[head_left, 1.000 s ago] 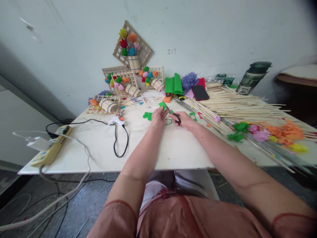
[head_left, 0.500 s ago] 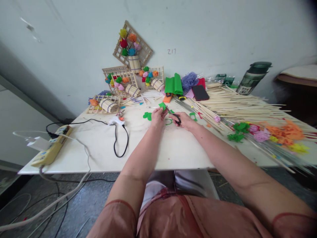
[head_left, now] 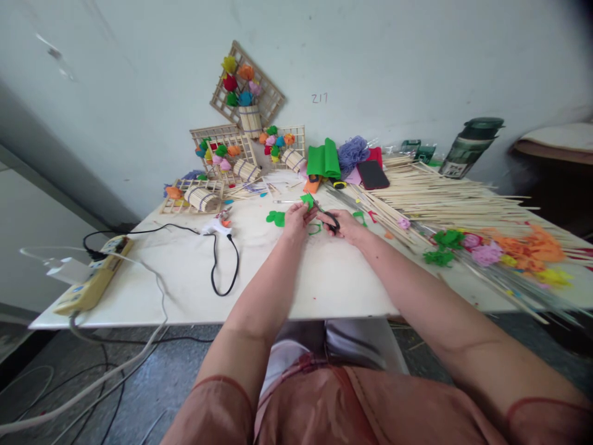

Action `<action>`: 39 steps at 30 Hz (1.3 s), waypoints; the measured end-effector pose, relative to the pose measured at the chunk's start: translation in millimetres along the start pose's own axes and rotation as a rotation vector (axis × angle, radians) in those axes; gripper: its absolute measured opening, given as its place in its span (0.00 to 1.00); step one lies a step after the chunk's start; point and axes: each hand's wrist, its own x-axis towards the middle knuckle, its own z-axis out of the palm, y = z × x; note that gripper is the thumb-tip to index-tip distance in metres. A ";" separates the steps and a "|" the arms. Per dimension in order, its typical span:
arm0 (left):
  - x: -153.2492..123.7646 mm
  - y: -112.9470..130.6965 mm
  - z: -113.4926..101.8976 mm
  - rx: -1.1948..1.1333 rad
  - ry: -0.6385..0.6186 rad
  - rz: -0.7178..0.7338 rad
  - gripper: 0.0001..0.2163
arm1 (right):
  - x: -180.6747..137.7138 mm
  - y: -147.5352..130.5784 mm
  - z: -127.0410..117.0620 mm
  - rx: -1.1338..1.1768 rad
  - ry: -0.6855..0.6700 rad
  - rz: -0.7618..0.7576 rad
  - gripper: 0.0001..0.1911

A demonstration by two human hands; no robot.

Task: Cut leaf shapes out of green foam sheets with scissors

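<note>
Between the fingers of my left hand (head_left: 296,219) is a small piece of green paper (head_left: 307,199), its upper part showing above the fingertips. My right hand (head_left: 345,225) grips black-handled scissors (head_left: 332,220), with the blades pointing up and left against the paper's right side. Left of my left hand, rounded green cutouts (head_left: 277,217) lie on the white table (head_left: 264,272). A green paper offcut (head_left: 315,228) with a cut-out middle rests below the scissors, and another offcut (head_left: 359,217) lies to the right.
A hot glue gun (head_left: 217,226) and a power strip (head_left: 95,281) with cords are at left. Lattice frames with paper flowers (head_left: 248,77) stand at the back. Bamboo sticks (head_left: 430,194), a phone (head_left: 373,175), green paper roll (head_left: 323,159) and a tilted bottle (head_left: 470,148) occupy the right.
The green paper in my left hand has turned a little and shifted slightly right against the scissor blades. The camera view has moved slightly. Both hands keep their hold.
</note>
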 end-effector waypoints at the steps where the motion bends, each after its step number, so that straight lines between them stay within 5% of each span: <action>1: -0.1 -0.6 0.3 0.006 -0.002 0.003 0.06 | -0.4 -0.3 -0.4 -0.002 -0.002 -0.004 0.23; 39: 4.0 1.7 -2.9 -0.071 0.039 0.022 0.06 | -3.2 -4.0 3.6 -0.061 0.010 -0.019 0.19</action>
